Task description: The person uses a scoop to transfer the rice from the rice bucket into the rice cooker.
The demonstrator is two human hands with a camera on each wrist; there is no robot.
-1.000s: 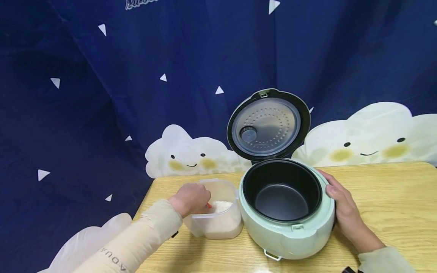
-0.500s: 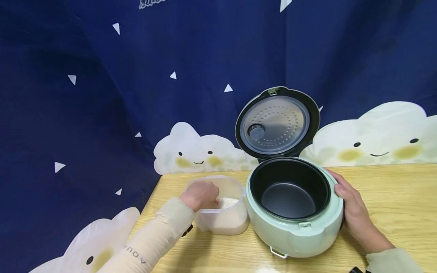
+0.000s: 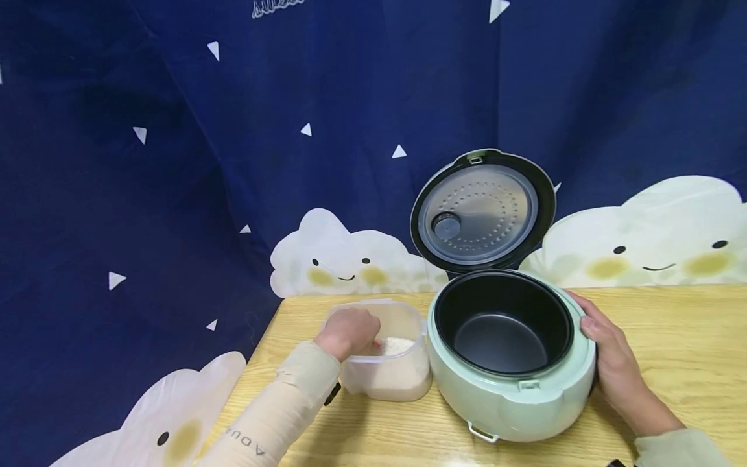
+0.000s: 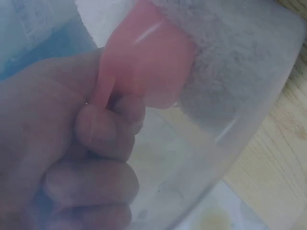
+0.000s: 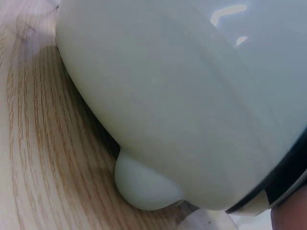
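In the head view, my left hand (image 3: 348,332) reaches over the rim of a clear plastic container (image 3: 391,379) that holds white rice (image 3: 398,346). Between its thumb and curled fingers it pinches the handle of a pink-red scoop (image 4: 148,52). The scoop's bowl lies against the rice (image 4: 230,62), as the left wrist view shows through the cloudy wall. On the other side, my right hand (image 3: 614,360) holds the right side of a pale green rice cooker (image 3: 513,412), thumb at the top rim. Inside the cooker sits a dark inner pot (image 3: 502,337).
The cooker's lid (image 3: 481,211) stands raised at the back. The container is close beside the cooker's left side, and both are on a wooden table (image 3: 403,434). A blue curtain (image 3: 350,97) with printed clouds hangs behind.
The whole head view has shifted, so everything appears farther right. My left hand stays in the container with the scoop, and my right hand keeps its place on the cooker.
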